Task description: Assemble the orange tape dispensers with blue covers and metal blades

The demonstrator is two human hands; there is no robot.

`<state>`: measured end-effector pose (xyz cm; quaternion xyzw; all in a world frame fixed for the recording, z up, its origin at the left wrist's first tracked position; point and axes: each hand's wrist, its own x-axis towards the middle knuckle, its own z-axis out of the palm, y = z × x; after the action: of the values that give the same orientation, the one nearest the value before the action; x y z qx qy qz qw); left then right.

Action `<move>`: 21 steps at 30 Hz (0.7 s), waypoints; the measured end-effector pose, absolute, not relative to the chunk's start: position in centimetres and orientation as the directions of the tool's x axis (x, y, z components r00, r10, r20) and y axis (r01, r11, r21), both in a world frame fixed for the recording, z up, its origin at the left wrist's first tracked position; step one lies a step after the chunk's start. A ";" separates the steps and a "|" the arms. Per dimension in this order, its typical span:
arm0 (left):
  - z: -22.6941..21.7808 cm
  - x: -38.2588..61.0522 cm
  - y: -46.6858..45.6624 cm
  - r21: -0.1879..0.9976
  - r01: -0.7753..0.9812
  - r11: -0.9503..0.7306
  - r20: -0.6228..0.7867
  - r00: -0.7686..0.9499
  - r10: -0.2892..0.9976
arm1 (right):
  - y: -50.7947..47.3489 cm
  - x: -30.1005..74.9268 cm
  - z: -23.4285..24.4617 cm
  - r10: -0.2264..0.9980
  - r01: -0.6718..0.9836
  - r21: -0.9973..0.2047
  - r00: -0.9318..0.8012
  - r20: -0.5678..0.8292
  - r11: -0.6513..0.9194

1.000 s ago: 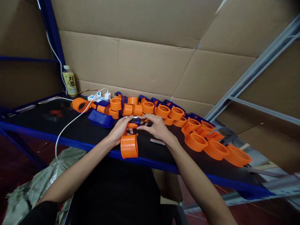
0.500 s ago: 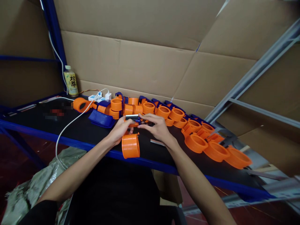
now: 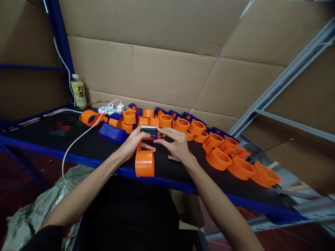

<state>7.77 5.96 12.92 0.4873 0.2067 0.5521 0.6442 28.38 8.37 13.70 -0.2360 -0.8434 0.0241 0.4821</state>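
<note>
Left hand (image 3: 132, 143) and right hand (image 3: 175, 143) both pinching a small dark metal-edged piece (image 3: 148, 130) between fingertips, raised just above the black shelf (image 3: 39, 134). Directly below, standing at the near edge: an orange plastic ring (image 3: 144, 163). Beyond and right, more orange rings (image 3: 220, 158) in a row.

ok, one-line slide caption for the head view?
Both hands, left hand and right hand, hold an orange plastic tape dispenser over a black shelf.

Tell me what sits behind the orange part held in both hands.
Behind the orange part: a row of orange rings with blue pieces, then cardboard. The hands cover what lies directly between.
</note>
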 end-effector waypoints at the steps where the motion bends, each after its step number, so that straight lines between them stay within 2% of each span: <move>1: 13.3 7.4 5.9 0.824 -0.564 -0.044 0.293 0.358 0.887 | 8.4 28.3 13.7 0.432 0.385 -0.281 -0.396 0.810 0.879; 4: 14.3 6.3 5.7 0.760 -0.644 0.088 0.322 0.490 0.810 | 8.4 28.3 14.0 0.424 0.412 -0.270 -0.348 0.836 0.870; 8: 14.5 5.8 6.0 0.752 -0.647 0.123 0.305 0.508 0.806 | 8.1 28.4 14.8 0.386 0.451 -0.205 -0.359 0.850 0.869; 10: 14.1 6.0 6.3 0.738 -0.666 0.108 0.306 0.472 0.827 | 7.9 28.4 15.2 0.395 0.456 -0.205 -0.373 0.840 0.866; 16: 13.0 6.9 6.9 0.717 -0.698 0.004 0.271 0.284 0.920 | 6.8 28.2 15.9 0.527 0.401 -0.391 -0.320 0.788 0.828; 21: 13.2 6.9 7.0 0.721 -0.689 -0.071 0.256 0.170 0.951 | 4.9 27.1 16.4 0.536 0.389 -0.371 -0.552 0.639 0.843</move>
<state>6.92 6.98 13.15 0.3864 0.1696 0.6213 0.6602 27.10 4.86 16.40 -0.2640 -0.8758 0.0935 0.3930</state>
